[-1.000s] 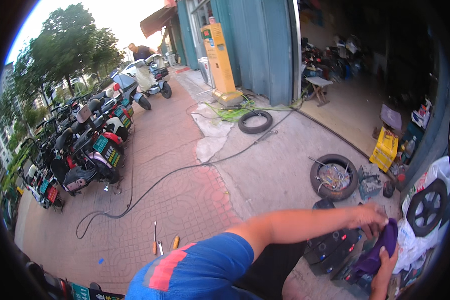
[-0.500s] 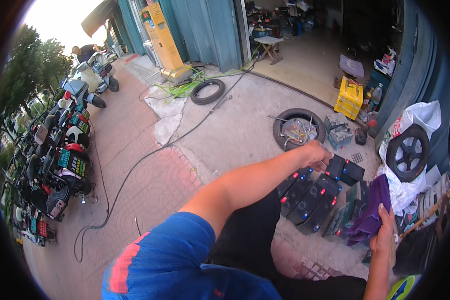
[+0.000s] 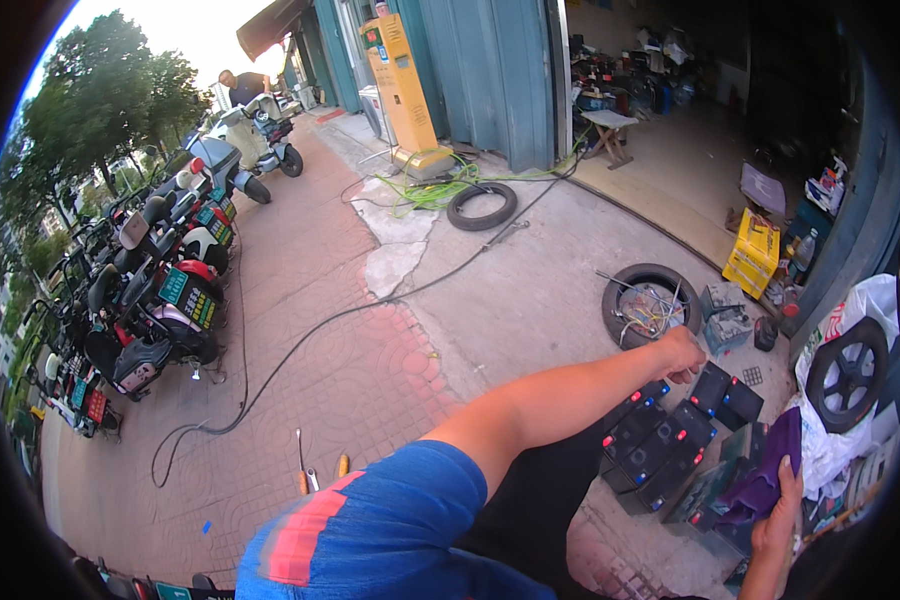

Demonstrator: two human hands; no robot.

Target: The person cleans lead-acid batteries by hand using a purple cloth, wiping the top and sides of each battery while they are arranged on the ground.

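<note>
The largest area is taken up by red paving [image 3: 350,380], which is met along a broken, curving edge by pale concrete [image 3: 530,320]. The concrete is bounded on the far side by a blue-green wall [image 3: 500,90] and by the threshold of a doorway. Room for moving is widest on the person's left, where the paving is bordered by a row of parked scooters [image 3: 135,345]; these overlap too much to be counted. On the right, the room is narrowed by crowded goods.

One yellow pillar [image 3: 402,90] is set against the wall, and one person [image 3: 250,88] is seen far off beside a scooter. Both surfaces are crossed by one dark hose [image 3: 487,245]. Just inside the doorway one stool [image 3: 610,118] is placed. Two tyres are laid flat: one near the pillar [image 3: 483,224], one filled with wires [image 3: 655,308]. One black wheel [image 3: 847,375] is leaned on white bags. One yellow box [image 3: 753,250] is set near the threshold.

At least six black batteries [image 3: 660,445] are grouped close together before the person. Of the two hands, the left hand [image 3: 681,355] is held at their far edge, fingers bent; whether anything is gripped cannot be told. By the right hand [image 3: 776,505] one purple cloth [image 3: 765,475] is grasped, at the right side of the batteries. Three hand tools [image 3: 302,483] are left on the paving, with one blue scrap [image 3: 206,527] nearby.
</note>
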